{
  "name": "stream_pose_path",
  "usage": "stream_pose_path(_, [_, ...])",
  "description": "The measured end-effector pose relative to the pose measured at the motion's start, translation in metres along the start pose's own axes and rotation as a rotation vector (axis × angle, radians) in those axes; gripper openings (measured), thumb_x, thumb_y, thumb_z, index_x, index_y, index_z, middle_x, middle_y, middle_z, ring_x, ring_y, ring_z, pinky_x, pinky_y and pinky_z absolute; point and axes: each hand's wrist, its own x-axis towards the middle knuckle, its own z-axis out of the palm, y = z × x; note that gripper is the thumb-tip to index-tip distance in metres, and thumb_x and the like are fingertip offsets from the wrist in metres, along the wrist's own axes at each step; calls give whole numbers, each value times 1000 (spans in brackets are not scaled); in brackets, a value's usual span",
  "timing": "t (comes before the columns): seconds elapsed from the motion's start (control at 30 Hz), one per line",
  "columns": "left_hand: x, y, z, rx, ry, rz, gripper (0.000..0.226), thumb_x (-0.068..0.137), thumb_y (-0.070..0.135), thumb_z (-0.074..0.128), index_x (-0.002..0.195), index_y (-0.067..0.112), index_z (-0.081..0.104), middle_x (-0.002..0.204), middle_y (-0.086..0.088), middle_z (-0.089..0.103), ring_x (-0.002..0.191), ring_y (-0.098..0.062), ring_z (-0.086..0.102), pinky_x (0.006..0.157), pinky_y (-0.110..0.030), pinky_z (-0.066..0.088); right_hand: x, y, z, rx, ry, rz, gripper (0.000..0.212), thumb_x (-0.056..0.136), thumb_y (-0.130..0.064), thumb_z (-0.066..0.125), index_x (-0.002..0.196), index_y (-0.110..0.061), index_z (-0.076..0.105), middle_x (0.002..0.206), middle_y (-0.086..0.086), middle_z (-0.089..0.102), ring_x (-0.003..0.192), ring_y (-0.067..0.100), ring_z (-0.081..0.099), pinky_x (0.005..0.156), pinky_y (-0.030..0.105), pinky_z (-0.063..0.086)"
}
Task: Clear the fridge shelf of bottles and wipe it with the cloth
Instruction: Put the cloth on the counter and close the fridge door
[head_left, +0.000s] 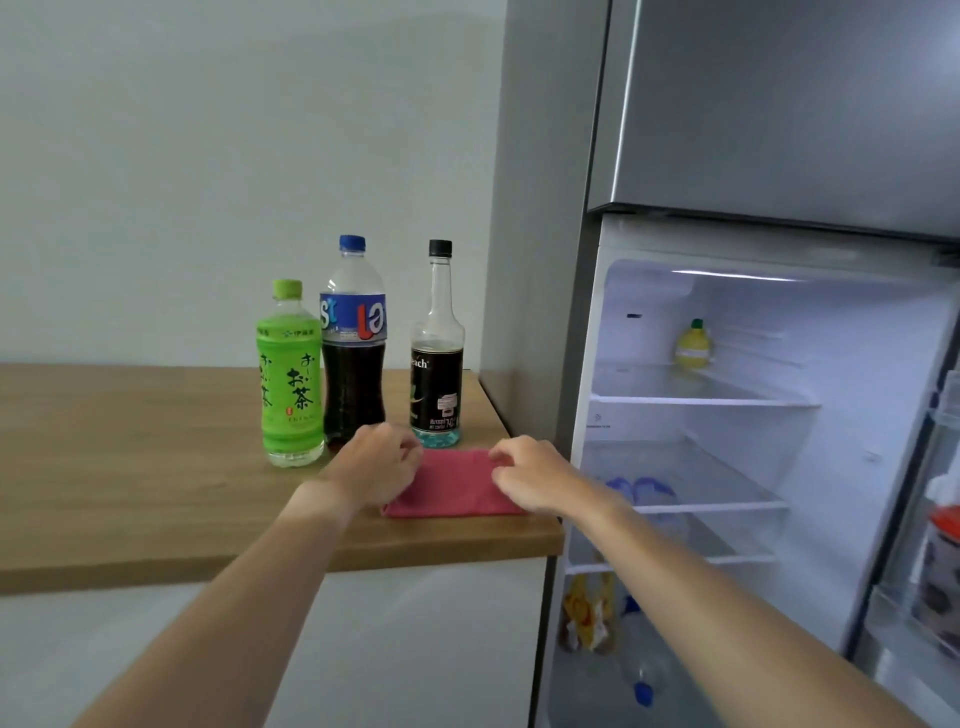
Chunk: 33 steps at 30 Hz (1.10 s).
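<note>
A folded pink cloth (454, 486) lies flat on the wooden counter (130, 467) near its right end. My left hand (376, 462) rests at the cloth's left edge and my right hand (530, 475) at its right edge, fingers curled; neither has lifted it. Behind the cloth stand three bottles: a green tea bottle (290, 379), a dark cola bottle (354, 343) with a blue cap, and a clear syrup bottle (437, 353) with a black cap. The open fridge (727, 415) is on the right. Its upper glass shelf (696, 392) holds only a small yellow lemon-shaped bottle (693, 345).
A lower fridge shelf (701, 499) carries blue-capped bottles lying behind my right forearm. The bottom compartment holds a yellow packet (587, 613) and another bottle (644, 680). The fridge door (935, 545) stands open at far right with jars in its racks. White cabinet fronts sit below the counter.
</note>
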Motion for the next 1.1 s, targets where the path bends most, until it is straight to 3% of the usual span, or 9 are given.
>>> stream_pose_path(0.1, [1,5,24,84,-73,-75,38,98,33,44,126,14,61,126,-10,63,123,-30,54,101,-40,43,12,2,21,-83,-69,24,55,104,-42,41,150,-12,44,152,12,46,135,27,46,104,37,39])
stream_pose_path(0.17, [-1,9,36,152,-128,-106,48,100,36,36,141,14,49,149,-8,47,138,-29,41,112,-42,32,16,6,31,-190,-51,4,64,105,-49,33,155,-10,34,163,11,31,150,27,28,119,41,26])
stream_pose_path(0.27, [-5,10,44,248,-197,-113,57,102,38,23,154,17,27,164,-3,20,151,-22,19,122,-43,13,15,13,38,-258,-11,-33,67,106,-51,24,159,-11,24,169,11,19,156,24,14,124,42,12])
stream_pose_path(0.4, [-7,8,45,281,-243,-166,62,100,42,16,157,19,16,166,0,11,153,-21,11,123,-48,9,9,15,45,-285,25,-28,68,107,-50,17,162,-9,15,170,11,11,157,22,7,124,40,6])
stream_pose_path(0.57, [-10,7,46,286,-214,-168,63,99,42,18,156,15,20,165,-2,15,152,-23,15,122,-49,12,-5,13,50,-216,115,-16,63,109,-41,20,161,-5,19,169,12,15,156,22,13,124,36,10])
stream_pose_path(0.77, [-22,24,45,363,-68,8,49,100,42,30,130,14,56,143,-9,53,136,-26,44,117,-46,28,-38,26,48,-109,161,-25,50,109,-41,27,141,-11,50,158,10,41,147,25,36,122,47,26])
stream_pose_path(0.83, [-28,43,49,317,-35,123,43,99,41,33,121,16,59,133,-8,60,126,-26,52,113,-44,33,-61,37,43,-36,158,8,46,108,-44,31,142,-18,50,160,9,37,148,27,34,121,50,26])
stream_pose_path(0.93, [-32,70,70,212,-131,201,41,100,39,31,119,16,58,133,-10,58,128,-29,51,114,-48,33,-108,71,25,-152,201,186,62,106,-50,36,159,-20,29,169,7,18,155,29,17,121,51,17])
stream_pose_path(1.1, [-33,78,92,419,-135,255,60,90,28,5,128,17,51,146,-12,47,140,-34,39,113,-52,33,-202,167,-23,-299,222,667,78,101,-58,37,160,-10,20,169,17,11,155,34,12,123,50,13])
